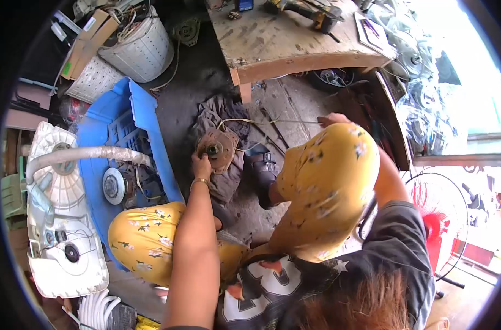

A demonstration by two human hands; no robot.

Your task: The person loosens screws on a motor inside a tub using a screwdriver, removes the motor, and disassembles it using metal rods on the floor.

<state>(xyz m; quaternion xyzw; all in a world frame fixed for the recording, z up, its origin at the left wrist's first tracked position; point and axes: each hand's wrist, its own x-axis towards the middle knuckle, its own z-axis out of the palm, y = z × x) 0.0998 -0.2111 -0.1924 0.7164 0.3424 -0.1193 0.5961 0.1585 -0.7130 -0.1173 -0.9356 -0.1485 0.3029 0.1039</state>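
Note:
A rusty, round motor with a shaft hub at its centre rests on a crumpled dark cloth on the floor. My left hand is closed on its near left edge. Pale yellow wires come out of its far side and run to the right. Beyond my right knee, my right hand is closed on a thin, taut wire stretching from the motor's side; the knee hides part of this hand. Long dark metal tools lie on the floor beneath the wire.
At left stands a blue plastic machine housing with a grey hose; a white panel is beside it. A wooden table holding a power drill is ahead. Perforated metal drums stand back left, a red fan right.

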